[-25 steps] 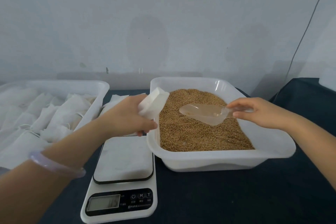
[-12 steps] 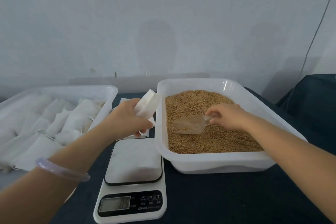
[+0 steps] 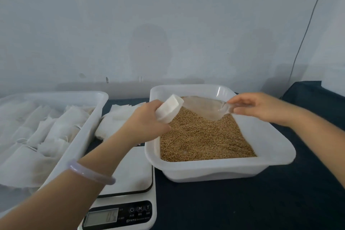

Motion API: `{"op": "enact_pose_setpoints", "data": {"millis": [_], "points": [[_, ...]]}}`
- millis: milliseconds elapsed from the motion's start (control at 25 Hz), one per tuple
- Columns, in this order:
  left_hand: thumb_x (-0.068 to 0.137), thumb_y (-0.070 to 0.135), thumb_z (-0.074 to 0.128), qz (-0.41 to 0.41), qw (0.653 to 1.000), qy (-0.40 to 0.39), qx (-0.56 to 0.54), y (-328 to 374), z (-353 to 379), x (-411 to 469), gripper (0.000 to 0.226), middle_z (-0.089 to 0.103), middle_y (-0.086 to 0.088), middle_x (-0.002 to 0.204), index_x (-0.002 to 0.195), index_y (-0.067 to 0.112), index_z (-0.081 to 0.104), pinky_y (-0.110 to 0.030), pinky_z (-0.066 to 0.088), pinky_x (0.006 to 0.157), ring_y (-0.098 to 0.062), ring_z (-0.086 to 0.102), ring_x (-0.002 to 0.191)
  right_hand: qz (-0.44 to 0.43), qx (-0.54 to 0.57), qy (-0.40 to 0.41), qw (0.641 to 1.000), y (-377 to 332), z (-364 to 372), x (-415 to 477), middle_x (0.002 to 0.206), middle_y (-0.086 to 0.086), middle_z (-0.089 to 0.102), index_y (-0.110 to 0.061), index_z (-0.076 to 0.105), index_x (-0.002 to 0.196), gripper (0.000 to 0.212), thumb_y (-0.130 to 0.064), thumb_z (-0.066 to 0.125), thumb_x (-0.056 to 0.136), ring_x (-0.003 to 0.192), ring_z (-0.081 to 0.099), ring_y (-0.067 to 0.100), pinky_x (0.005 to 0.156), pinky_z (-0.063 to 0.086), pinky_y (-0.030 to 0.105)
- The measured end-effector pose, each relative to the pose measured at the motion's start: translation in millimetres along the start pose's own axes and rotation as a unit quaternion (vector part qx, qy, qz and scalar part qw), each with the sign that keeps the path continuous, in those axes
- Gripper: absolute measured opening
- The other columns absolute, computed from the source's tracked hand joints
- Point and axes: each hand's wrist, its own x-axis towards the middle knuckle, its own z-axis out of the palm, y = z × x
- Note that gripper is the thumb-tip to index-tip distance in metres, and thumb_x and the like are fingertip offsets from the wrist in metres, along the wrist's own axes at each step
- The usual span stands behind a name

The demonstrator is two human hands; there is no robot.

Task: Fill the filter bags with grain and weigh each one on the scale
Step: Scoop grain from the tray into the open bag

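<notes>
Filling step: left hand [image 3: 147, 117] pinched open filter bag [image 3: 169, 108] over grain [image 3: 203, 136]; right hand [image 3: 261, 107] gripped clear scoop [image 3: 205, 107] at 3 o'clock. Next: tip into bag mouth, probably.

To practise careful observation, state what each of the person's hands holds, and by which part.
The left hand grips an open white filter bag around its lower body. The right hand pinches the clear scoop by its handle end.

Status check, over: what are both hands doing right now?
Left hand holds open filter bag over grain tray. Right hand tips clear scoop toward it. Scale platform bare. Nothing in the way.
</notes>
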Motion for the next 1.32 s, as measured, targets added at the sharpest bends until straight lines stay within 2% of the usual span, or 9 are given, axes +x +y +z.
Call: {"op": "enact_pose_setpoints", "data": {"millis": [160,360,520,600,680,840,1000,1160,1320], "points": [[0.075,0.012,0.065,0.027,0.996,0.013,0.085,0,18,7,0.028,0.051,0.007,0.074,0.075,0.029,0.042,-0.025,0.035,0.052,-0.007,0.05,0.065,0.004,0.009,0.017,1.0,-11,-40,-19,0.103,-0.024,0.069,-0.036,0.066,0.103,0.024,-0.027,0.067,0.081,0.099,0.059,-0.011,0.088,0.038,0.015],[0.074,0.013,0.063,0.032,0.994,0.031,0.102,-5,25,11,0.031,0.05,0.012,0.074,0.076,0.033,0.039,-0.022,0.03,0.051,-0.003,0.047,0.067,-0.025,-0.076,0.003,0.997,-25,-56,-20,0.103,-0.022,0.068,-0.039,0.066,0.1,0.023,-0.023,0.067,0.083,0.1,0.057,-0.012,0.09,0.036,0.016],[0.075,0.014,0.063,0.047,0.995,0.027,0.088,-6,31,11,0.025,0.051,0.012,0.075,0.086,0.029,0.046,-0.019,0.031,0.049,-0.002,0.049,0.066,-0.077,-0.188,0.012,0.979,-45,-57,-14,0.106,-0.028,0.06,-0.043,0.061,0.101,0.025,-0.024,0.065,0.086,0.099,0.051,-0.019,0.085,0.032,0.007],[0.075,0.014,0.063,0.049,0.995,0.023,0.082,-7,34,11,0.023,0.052,0.01,0.076,0.091,0.023,0.049,-0.02,0.034,0.049,-0.003,0.05,0.067,-0.097,-0.254,0.046,0.961,-56,-60,-12,0.105,-0.027,0.06,-0.044,0.06,0.104,0.025,-0.027,0.065,0.086,0.099,0.052,-0.012,0.096,0.03,0.017],[0.075,0.014,0.063,0.051,0.995,0.023,0.078,-8,37,11,0.023,0.053,0.009,0.078,0.094,0.02,0.051,-0.021,0.039,0.051,-0.004,0.051,0.069,-0.118,-0.314,0.079,0.939,-67,-64,-10,0.101,-0.026,0.059,-0.044,0.058,0.105,0.025,-0.03,0.064,0.085,0.101,0.049,-0.005,0.107,0.015,0.027],[0.077,0.017,0.062,0.057,0.994,0.037,0.085,-9,42,11,0.021,0.051,0.011,0.075,0.092,0.021,0.048,-0.021,0.036,0.049,-0.003,0.048,0.066,-0.144,-0.379,0.117,0.907,-80,-66,-7,0.098,-0.018,0.057,-0.045,0.056,0.103,0.025,-0.028,0.062,0.087,0.101,0.044,0.002,0.113,0.0,0.032],[0.079,0.02,0.061,0.061,0.992,0.056,0.096,-9,45,10,0.02,0.05,0.01,0.074,0.093,0.02,0.047,-0.024,0.036,0.05,-0.01,0.049,0.066,-0.146,-0.397,0.139,0.895,-85,-64,-7,0.105,-0.012,0.061,-0.038,0.062,0.111,0.027,-0.026,0.061,0.087,0.11,0.048,0.011,0.112,-0.002,0.032],[0.081,0.023,0.061,0.066,0.991,0.065,0.095,-8,45,9,0.022,0.055,0.004,0.08,0.098,0.017,0.049,-0.03,0.042,0.058,-0.021,0.055,0.076,-0.152,-0.398,0.148,0.892,-86,-62,-7,0.112,-0.008,0.062,-0.035,0.063,0.112,0.027,-0.025,0.06,0.087,0.114,0.047,0.014,0.113,-0.002,0.032],[0.08,0.024,0.062,0.06,0.992,0.076,0.085,-8,46,8,0.025,0.052,0.008,0.077,0.1,0.018,0.049,-0.027,0.039,0.054,-0.018,0.053,0.074,-0.165,-0.394,0.168,0.888,-89,-64,-8,0.114,-0.007,0.061,-0.035,0.064,0.113,0.028,-0.025,0.061,0.086,0.116,0.046,0.015,0.113,-0.003,0.031]]}}
